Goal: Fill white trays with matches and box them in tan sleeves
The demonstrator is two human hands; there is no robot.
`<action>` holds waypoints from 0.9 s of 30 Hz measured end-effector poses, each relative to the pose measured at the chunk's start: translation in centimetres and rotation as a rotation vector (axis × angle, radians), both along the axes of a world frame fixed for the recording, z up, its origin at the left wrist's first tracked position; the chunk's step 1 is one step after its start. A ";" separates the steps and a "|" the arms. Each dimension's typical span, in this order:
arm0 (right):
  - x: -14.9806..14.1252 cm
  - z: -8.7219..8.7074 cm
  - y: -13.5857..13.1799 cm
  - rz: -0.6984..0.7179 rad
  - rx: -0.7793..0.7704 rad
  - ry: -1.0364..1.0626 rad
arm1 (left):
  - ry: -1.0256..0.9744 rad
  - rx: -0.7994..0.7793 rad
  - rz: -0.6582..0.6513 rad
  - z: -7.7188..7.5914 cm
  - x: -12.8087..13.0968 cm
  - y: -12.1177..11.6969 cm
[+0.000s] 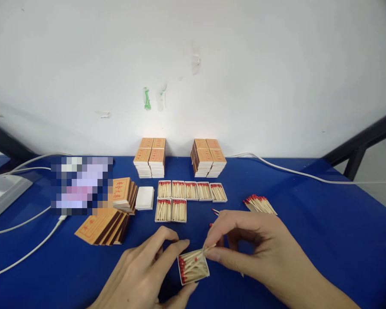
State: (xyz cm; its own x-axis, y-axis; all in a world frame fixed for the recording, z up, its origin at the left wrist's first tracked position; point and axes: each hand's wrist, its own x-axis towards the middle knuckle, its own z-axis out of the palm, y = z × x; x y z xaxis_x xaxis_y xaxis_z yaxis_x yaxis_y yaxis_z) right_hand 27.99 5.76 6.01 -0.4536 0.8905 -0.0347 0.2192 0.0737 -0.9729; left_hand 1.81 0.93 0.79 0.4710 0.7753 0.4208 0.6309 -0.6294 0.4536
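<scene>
Meanwhile, left hand [144, 274] cups the match tray [193, 268] while right hand [244, 244] pinches matchsticks [209, 248] over it.

At lower centre, the left hand [144, 274] steadies an open matchbox tray [193, 268] on a blue surface [324, 223] while the right hand [257, 249] pinches matches [209, 249] over it.

pixelated patch [81, 185] unreadable | left hand [144, 274] (wrist) cut off btm edge

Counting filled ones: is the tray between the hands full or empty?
Partly full: matchsticks lie loosely inside the tray, red heads showing, cardboard still visible.
</scene>
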 end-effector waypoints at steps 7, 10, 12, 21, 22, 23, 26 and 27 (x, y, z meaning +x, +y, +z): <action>-0.1 -0.2 0.4 -0.042 -0.083 -0.039 | -0.081 -0.016 -0.029 -0.1 0.1 0.2; -0.2 -0.3 0.4 -0.024 -0.120 -0.057 | -0.088 -0.001 0.007 0.2 0.0 0.0; -0.4 -0.6 0.2 0.004 -0.120 -0.066 | -0.042 0.024 0.028 0.1 -0.1 0.0; -1.9 -2.2 -0.4 0.038 0.151 -0.093 | -0.042 -0.050 0.018 0.1 0.3 0.0; -1.9 -2.3 -0.3 0.052 0.155 -0.107 | -0.040 -0.055 0.015 0.1 0.2 0.0; -1.9 -2.3 -0.3 0.071 0.156 -0.130 | -0.037 -0.066 0.013 0.2 0.2 0.0; -1.5 -2.2 0.0 0.119 0.129 -0.214 | -0.039 -0.103 0.008 0.3 0.1 0.1; -1.3 -2.1 0.2 0.128 0.107 -0.242 | -0.045 -0.113 0.006 0.3 0.1 0.2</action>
State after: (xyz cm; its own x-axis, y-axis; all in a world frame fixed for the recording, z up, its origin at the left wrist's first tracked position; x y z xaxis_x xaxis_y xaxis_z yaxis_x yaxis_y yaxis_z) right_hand 26.71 5.91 3.90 -0.5528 0.8308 -0.0649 0.4264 0.2150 -0.8786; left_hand 1.89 1.10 1.10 0.4488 0.8217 0.3514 0.6120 -0.5691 0.5492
